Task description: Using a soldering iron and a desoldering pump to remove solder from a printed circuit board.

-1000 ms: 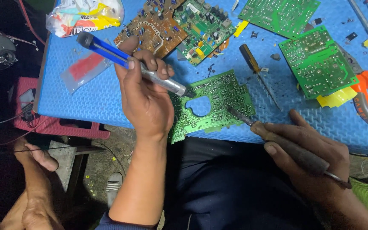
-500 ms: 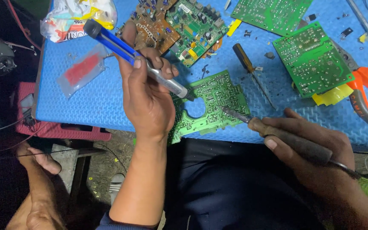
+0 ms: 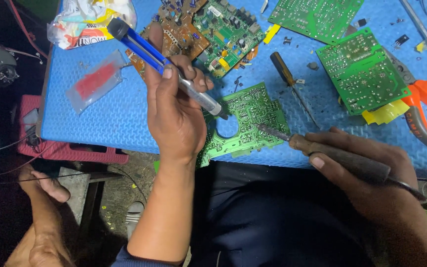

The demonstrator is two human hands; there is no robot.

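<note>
Circuit board (image 3: pixel 247 122), green with a round cutout, is lying at the near edge of the blue mat (image 3: pixel 100 118), overhanging it slightly toward the person's lap. The left hand (image 3: pixel 174 116) is clenching a blue solder sucker (image 3: pixel 161 62), pressing its tip onto the board's upper left part. The right hand (image 3: pixel 366 173) is grasping a soldering iron (image 3: pixel 322 151) by its dark handle, its tip touching the board's right side. The 2 tips are sitting apart, so doing this well probably means bringing both to the same joint, letting the solder melt fully, then holding the sucker upright and tight against it. A screwdriver (image 3: pixel 287 79) is lying just beyond, with 1 pair of orange pliers (image 3: pixel 423 106) near the right edge.
</note>
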